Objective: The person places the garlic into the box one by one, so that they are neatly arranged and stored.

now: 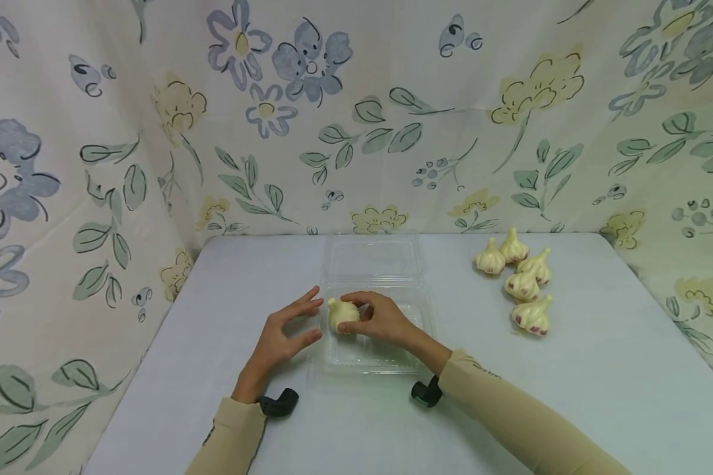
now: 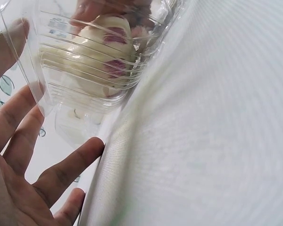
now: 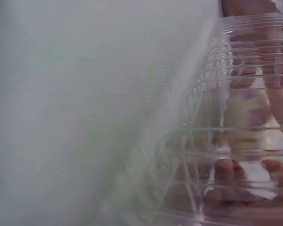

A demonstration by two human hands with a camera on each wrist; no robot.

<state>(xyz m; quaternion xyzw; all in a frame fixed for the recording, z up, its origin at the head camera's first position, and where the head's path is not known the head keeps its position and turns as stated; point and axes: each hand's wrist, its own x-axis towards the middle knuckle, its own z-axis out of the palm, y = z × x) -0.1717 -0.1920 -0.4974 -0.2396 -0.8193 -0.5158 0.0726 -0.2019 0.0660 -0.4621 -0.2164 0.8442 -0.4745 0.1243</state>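
Beige sleeves [image 1: 508, 410] cross the lower frame, the right hand [image 1: 386, 318], its grip pinching 1 garlic bulb [image 1: 340, 315], best settling it gently in the central clear container [image 1: 356, 357], left hand [image 1: 278, 341] fingers apart.

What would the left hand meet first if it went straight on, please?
The left hand would probably meet the left side of the clear container first, with the garlic bulb beyond; whether they already touch is unclear.

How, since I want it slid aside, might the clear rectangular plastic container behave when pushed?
The clear, ribbed plastic container would probably slide readily, as its thin see-through walls suggest low weight. Those walls may flex when pressed, though their ribbing should add some stiffness. The open clear lid, spread out behind, might swing or drag.
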